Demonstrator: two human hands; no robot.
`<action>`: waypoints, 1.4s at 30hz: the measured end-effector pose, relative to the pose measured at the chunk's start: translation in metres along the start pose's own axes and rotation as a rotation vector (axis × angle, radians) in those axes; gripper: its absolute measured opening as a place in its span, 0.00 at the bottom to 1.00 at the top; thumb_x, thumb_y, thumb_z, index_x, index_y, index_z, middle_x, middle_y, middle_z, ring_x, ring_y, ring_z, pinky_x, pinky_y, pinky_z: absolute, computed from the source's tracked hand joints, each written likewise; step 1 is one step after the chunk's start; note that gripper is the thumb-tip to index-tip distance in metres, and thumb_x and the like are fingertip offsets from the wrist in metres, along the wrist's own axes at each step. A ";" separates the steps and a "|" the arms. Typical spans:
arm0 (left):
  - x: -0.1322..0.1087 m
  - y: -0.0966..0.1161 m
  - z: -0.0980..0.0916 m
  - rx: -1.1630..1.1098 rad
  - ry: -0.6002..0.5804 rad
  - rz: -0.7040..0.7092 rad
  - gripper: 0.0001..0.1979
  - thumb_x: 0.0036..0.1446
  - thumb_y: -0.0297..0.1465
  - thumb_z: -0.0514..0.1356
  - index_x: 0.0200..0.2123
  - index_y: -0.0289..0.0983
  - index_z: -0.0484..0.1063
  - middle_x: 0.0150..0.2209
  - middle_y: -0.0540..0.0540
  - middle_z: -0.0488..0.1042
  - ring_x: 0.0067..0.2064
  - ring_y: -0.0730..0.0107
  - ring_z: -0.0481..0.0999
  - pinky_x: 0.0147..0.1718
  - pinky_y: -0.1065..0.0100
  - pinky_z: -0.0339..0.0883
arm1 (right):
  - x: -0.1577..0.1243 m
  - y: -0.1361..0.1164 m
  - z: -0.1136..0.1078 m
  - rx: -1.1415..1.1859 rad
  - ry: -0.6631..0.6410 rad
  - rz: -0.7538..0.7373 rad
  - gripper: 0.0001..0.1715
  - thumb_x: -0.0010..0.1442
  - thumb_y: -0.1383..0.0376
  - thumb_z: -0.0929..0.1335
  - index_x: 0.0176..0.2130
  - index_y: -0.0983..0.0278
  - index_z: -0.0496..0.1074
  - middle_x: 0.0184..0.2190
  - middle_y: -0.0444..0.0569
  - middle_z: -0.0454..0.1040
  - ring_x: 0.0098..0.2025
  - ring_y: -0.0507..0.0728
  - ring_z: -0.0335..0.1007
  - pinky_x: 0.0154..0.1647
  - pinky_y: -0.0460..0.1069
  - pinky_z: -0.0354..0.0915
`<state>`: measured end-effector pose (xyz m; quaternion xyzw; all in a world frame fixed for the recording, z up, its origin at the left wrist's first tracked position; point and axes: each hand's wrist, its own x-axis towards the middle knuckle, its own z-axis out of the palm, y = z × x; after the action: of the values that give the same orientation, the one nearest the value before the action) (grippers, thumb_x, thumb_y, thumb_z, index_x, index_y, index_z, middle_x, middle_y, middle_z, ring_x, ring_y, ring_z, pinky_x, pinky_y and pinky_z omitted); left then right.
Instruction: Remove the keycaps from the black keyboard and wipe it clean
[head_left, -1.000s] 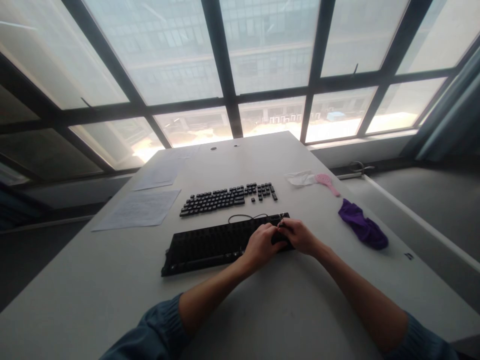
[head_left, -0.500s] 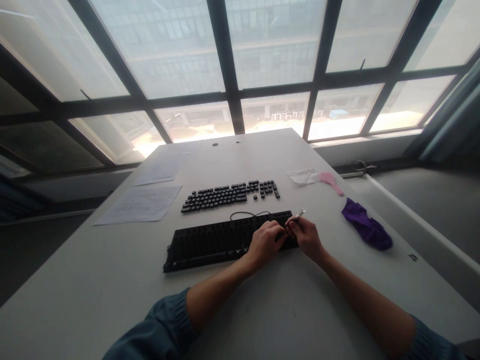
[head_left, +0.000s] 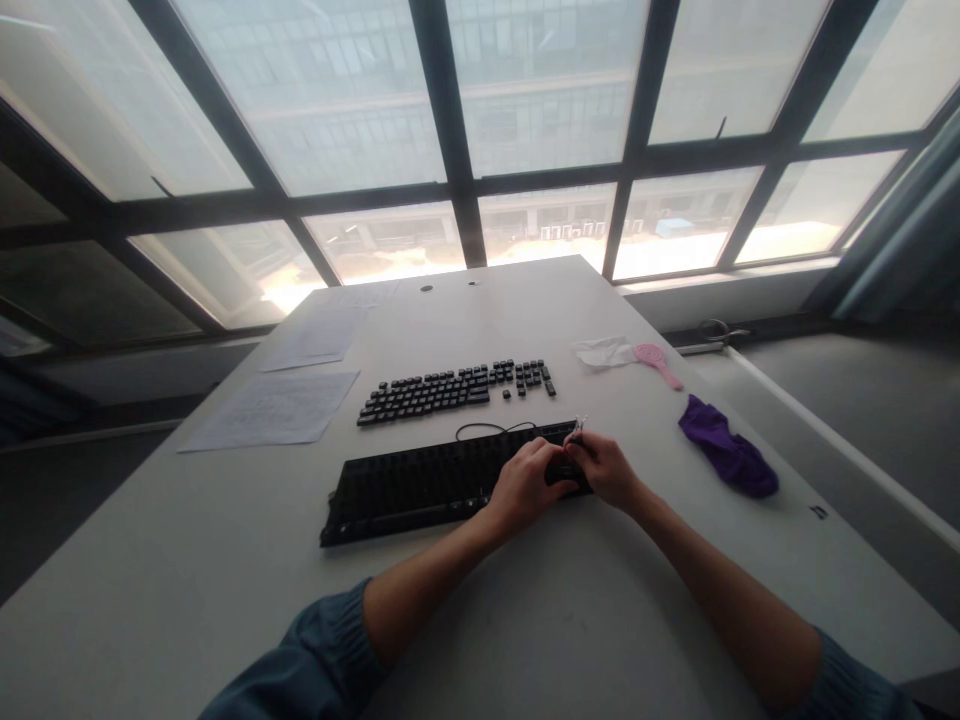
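Observation:
A black keyboard (head_left: 420,487) lies across the white table, its keycaps apparently off over most of the top. Behind it, loose black keycaps (head_left: 431,392) are set out in keyboard order. Over the keyboard's right end, my left hand (head_left: 529,478) has curled fingers meeting the fingertips of my right hand; its thumb sits lower, with a dark gap between. What it holds, if anything, is hidden. My right hand (head_left: 606,468) pinches a small pale tool that looks like a keycap puller (head_left: 577,428), its thin ends pointing up and away. The keyboard's cable (head_left: 480,428) loops behind it.
Printed papers (head_left: 266,410) lie at the left of the table (head_left: 187,580). On the right are a white tissue (head_left: 602,352), a pink comb-like item (head_left: 656,363), a purple cloth (head_left: 727,447) and a small dark piece (head_left: 817,512). Large windows stand beyond.
My right hand has shifted left and turned, bringing the pale tool closer to my left fingers. My left thumb has moved lower, away from the right fingertips. The view has shifted slightly.

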<state>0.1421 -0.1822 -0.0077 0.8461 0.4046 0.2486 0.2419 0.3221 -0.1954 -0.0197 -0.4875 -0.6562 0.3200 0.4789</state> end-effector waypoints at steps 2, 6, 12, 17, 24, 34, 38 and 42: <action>0.000 -0.002 0.002 0.015 0.008 0.003 0.16 0.51 0.36 0.70 0.43 0.42 0.74 0.41 0.46 0.74 0.46 0.59 0.73 0.43 0.63 0.68 | 0.001 -0.001 0.000 -0.022 -0.048 -0.021 0.12 0.63 0.61 0.65 0.32 0.63 0.73 0.27 0.45 0.73 0.30 0.55 0.67 0.34 0.49 0.63; 0.000 -0.006 0.005 0.040 0.021 0.019 0.13 0.51 0.36 0.70 0.38 0.41 0.75 0.40 0.46 0.74 0.44 0.60 0.73 0.41 0.64 0.68 | -0.001 -0.006 -0.002 -0.083 -0.108 -0.091 0.12 0.65 0.62 0.64 0.31 0.62 0.72 0.27 0.45 0.72 0.30 0.55 0.66 0.34 0.48 0.62; 0.002 -0.005 0.005 0.079 -0.012 0.027 0.08 0.58 0.37 0.65 0.30 0.40 0.75 0.35 0.47 0.74 0.40 0.64 0.72 0.37 0.67 0.66 | -0.008 -0.013 -0.010 -0.169 -0.265 -0.245 0.14 0.67 0.64 0.61 0.34 0.61 0.73 0.31 0.49 0.73 0.34 0.56 0.67 0.39 0.50 0.64; 0.002 -0.002 0.006 0.190 -0.033 0.045 0.05 0.60 0.35 0.63 0.37 0.40 0.73 0.38 0.46 0.73 0.43 0.62 0.71 0.38 0.66 0.66 | -0.010 -0.006 -0.007 -0.096 -0.160 -0.230 0.14 0.68 0.63 0.62 0.34 0.61 0.73 0.32 0.50 0.74 0.34 0.57 0.70 0.39 0.50 0.66; -0.001 0.000 0.008 0.303 -0.048 0.083 0.06 0.65 0.36 0.59 0.40 0.39 0.70 0.42 0.45 0.72 0.45 0.62 0.70 0.42 0.64 0.67 | -0.012 0.008 0.002 -0.048 -0.029 -0.267 0.10 0.67 0.65 0.63 0.34 0.62 0.71 0.31 0.48 0.73 0.34 0.56 0.71 0.38 0.50 0.66; -0.002 0.005 0.003 0.152 -0.034 0.016 0.07 0.66 0.33 0.57 0.46 0.41 0.68 0.46 0.47 0.70 0.45 0.67 0.72 0.39 0.69 0.67 | -0.009 0.000 0.001 -0.038 0.116 -0.194 0.09 0.65 0.65 0.64 0.34 0.63 0.72 0.28 0.46 0.73 0.29 0.54 0.69 0.34 0.49 0.65; -0.002 0.003 0.003 0.058 0.002 0.040 0.06 0.65 0.33 0.58 0.45 0.41 0.68 0.45 0.47 0.71 0.47 0.66 0.72 0.41 0.68 0.67 | -0.007 -0.003 -0.002 -0.043 0.091 -0.212 0.09 0.65 0.64 0.65 0.34 0.63 0.73 0.30 0.48 0.75 0.32 0.56 0.71 0.37 0.50 0.66; -0.001 -0.003 0.006 -0.102 0.062 0.079 0.15 0.61 0.29 0.62 0.50 0.41 0.66 0.43 0.48 0.74 0.46 0.65 0.73 0.45 0.66 0.67 | -0.007 -0.006 0.002 -0.045 0.153 -0.091 0.13 0.65 0.60 0.65 0.32 0.64 0.72 0.26 0.46 0.73 0.28 0.55 0.69 0.33 0.48 0.65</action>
<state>0.1433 -0.1825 -0.0148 0.8399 0.3651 0.3043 0.2620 0.3185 -0.2041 -0.0175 -0.4910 -0.6463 0.2450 0.5303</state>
